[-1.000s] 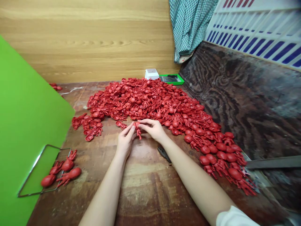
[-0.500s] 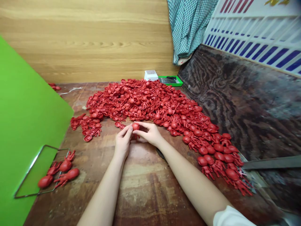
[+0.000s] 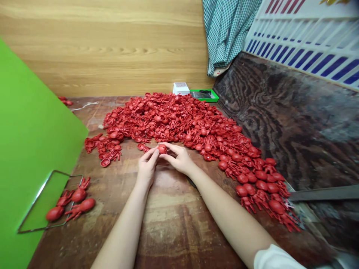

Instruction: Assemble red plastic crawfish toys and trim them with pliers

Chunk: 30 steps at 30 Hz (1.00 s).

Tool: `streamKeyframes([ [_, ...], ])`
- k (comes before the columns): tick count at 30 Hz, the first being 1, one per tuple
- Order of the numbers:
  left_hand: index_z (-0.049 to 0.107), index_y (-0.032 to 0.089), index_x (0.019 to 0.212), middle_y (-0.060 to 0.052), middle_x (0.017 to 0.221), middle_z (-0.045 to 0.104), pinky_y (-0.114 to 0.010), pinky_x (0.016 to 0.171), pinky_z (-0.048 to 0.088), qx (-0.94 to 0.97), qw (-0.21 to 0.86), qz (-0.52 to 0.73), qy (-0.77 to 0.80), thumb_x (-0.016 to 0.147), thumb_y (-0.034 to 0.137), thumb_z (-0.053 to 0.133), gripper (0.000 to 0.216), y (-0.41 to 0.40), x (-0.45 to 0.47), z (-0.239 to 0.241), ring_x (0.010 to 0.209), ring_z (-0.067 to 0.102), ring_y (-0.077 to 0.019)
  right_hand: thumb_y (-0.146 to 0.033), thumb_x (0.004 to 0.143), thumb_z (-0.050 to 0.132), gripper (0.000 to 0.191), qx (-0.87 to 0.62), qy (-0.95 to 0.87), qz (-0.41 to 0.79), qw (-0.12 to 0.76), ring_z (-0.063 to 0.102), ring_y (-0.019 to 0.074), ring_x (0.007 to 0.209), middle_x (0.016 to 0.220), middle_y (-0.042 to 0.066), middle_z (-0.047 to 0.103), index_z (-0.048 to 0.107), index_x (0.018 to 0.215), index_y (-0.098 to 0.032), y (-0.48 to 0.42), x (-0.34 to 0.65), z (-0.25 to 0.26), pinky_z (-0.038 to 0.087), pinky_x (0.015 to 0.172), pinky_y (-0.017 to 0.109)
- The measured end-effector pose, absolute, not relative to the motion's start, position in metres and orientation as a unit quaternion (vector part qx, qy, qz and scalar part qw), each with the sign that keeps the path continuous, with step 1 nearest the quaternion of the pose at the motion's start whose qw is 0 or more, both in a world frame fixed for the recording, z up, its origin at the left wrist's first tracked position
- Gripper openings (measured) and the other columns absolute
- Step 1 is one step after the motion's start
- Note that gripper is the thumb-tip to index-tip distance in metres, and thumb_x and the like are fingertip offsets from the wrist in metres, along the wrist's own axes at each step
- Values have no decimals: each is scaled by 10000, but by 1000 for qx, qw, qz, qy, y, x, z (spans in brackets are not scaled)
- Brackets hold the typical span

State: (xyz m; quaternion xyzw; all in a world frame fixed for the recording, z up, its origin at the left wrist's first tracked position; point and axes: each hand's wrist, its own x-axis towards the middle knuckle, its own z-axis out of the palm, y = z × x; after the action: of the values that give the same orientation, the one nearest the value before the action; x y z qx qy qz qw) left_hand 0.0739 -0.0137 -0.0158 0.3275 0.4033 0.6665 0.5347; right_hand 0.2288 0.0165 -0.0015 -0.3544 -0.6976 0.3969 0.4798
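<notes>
My left hand [image 3: 146,167] and my right hand [image 3: 178,158] meet at the middle of the worn wooden table [image 3: 168,216], fingers pinched together on one small red plastic toy piece [image 3: 162,149] with a rounded top. Just beyond them lies a big heap of red plastic parts [image 3: 179,119], shells and leggy bodies mixed. To my right a row of assembled red toys [image 3: 260,186] runs toward the table's edge. Three assembled red toys [image 3: 74,203] lie at my left.
A bright green board [image 3: 33,149] leans along the left, with a wire frame [image 3: 42,203] against it. A white box [image 3: 181,88] and a green tray [image 3: 204,95] stand at the back by the wooden wall. A dark patterned panel [image 3: 294,123] borders the right.
The red piece between my fingers has been turned: its legs hung down before, and its rounded top shows now. Both hands have stayed in nearly the same place.
</notes>
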Motion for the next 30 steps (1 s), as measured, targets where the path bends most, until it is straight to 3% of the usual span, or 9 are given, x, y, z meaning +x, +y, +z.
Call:
streamKeyframes([
  [10,857,210,1059,-113,1127,847,-412,1047,588,316,550,662,400,652,477,979,502,-15,77,-12,1037,801,-266,-470,918,744,458,-377,-691,384,483,747,299,1145,1277,107,795,768,1313,-240,13,226,2,574,1076,426],
  [19,858,209,948,-93,1055,856,-402,1032,593,324,555,659,391,618,483,992,449,-16,74,-11,995,804,-243,-379,951,717,346,-336,-725,317,512,781,260,1072,1226,102,814,772,1249,-211,13,226,-2,628,978,379],
  [27,829,231,1045,-92,1094,835,-400,925,632,385,500,653,418,728,546,915,455,-16,77,-15,963,792,-235,-405,1014,602,342,-348,-725,340,489,760,252,1012,1144,133,783,675,1254,-172,9,222,0,614,927,383],
  [30,818,234,1128,-87,1118,802,-360,945,609,430,443,651,441,806,539,862,446,-20,78,-13,1001,759,-213,-450,1032,570,394,-345,-717,368,480,742,260,1093,1216,142,764,641,1309,-179,9,220,-2,583,998,405],
])
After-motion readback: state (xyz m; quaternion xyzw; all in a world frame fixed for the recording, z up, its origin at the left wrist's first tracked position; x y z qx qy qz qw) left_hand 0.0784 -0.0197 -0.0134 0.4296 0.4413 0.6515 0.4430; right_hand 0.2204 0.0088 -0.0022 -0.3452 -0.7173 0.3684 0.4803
